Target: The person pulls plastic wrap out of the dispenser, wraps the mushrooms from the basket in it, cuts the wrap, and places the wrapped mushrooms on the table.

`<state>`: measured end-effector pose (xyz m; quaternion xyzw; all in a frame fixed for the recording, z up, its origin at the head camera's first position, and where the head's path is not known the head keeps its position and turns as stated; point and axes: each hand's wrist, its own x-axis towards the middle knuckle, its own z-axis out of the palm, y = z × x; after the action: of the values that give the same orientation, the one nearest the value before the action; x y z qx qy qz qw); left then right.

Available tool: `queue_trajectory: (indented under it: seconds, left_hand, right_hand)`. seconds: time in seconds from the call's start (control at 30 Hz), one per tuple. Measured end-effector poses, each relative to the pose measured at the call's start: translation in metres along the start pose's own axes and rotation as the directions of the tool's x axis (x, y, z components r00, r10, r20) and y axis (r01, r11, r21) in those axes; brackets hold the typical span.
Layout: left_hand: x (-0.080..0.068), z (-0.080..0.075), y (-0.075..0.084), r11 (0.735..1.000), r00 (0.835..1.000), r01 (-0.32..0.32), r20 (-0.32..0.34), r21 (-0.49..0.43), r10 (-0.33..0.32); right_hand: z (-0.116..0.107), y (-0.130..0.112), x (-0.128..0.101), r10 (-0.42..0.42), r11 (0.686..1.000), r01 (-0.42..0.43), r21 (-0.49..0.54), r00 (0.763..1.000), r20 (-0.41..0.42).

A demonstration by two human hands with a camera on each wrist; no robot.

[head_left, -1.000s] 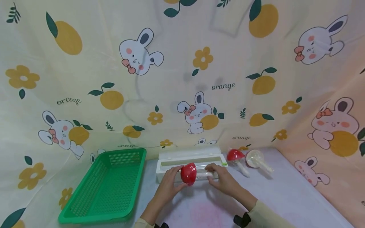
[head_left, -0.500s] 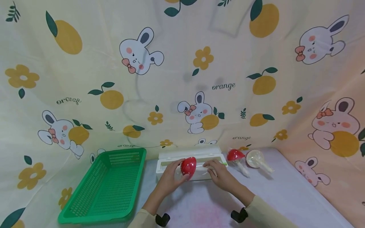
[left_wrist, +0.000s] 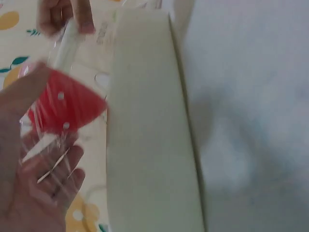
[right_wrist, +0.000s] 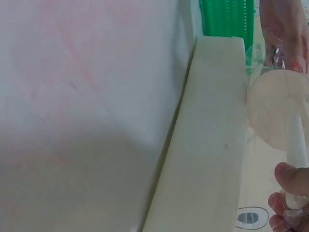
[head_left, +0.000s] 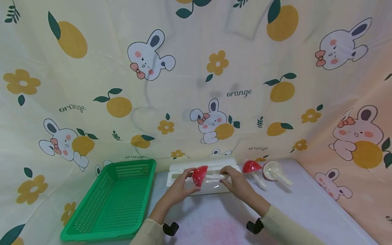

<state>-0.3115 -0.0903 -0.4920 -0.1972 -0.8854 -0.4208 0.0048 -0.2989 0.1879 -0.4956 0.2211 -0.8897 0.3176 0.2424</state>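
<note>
Head view — both hands hold toy mushroom (head_left: 200, 175).

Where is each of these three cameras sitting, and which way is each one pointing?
Head: worn on the head, looking forward and down at both forearms, the left hand, the right hand and the green basket.
Left wrist: faces the toy mushroom; fingers show.
Right wrist: faces the white box; fingers show.
All three share mushroom and box.
</note>
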Motion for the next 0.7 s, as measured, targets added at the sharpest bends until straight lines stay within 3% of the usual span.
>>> queue_trajectory:
  seconds: [0.2, 0.53, 0.7]
  left_hand:
    - [0.003, -0.003, -0.004, 1.0, 1.0, -0.018, 0.009, 0.0, 0.018]
    - [0.005, -0.006, 0.004, 1.0, 0.991, 0.004, -0.131, -0.005, -0.005]
    - [0.01, -0.011, 0.012, 1.0, 0.985, 0.005, -0.171, -0.008, -0.007]
  right_hand:
    - [-0.004, -0.001, 0.005, 0.042, 0.998, -0.042, -0.041, 0.999, -0.005]
    - [-0.015, -0.013, 0.021, -0.021, 1.0, 0.02, -0.023, 0.999, -0.027]
    - [-0.026, -0.022, 0.036, -0.05, 0.998, 0.05, -0.031, 0.999, -0.021]
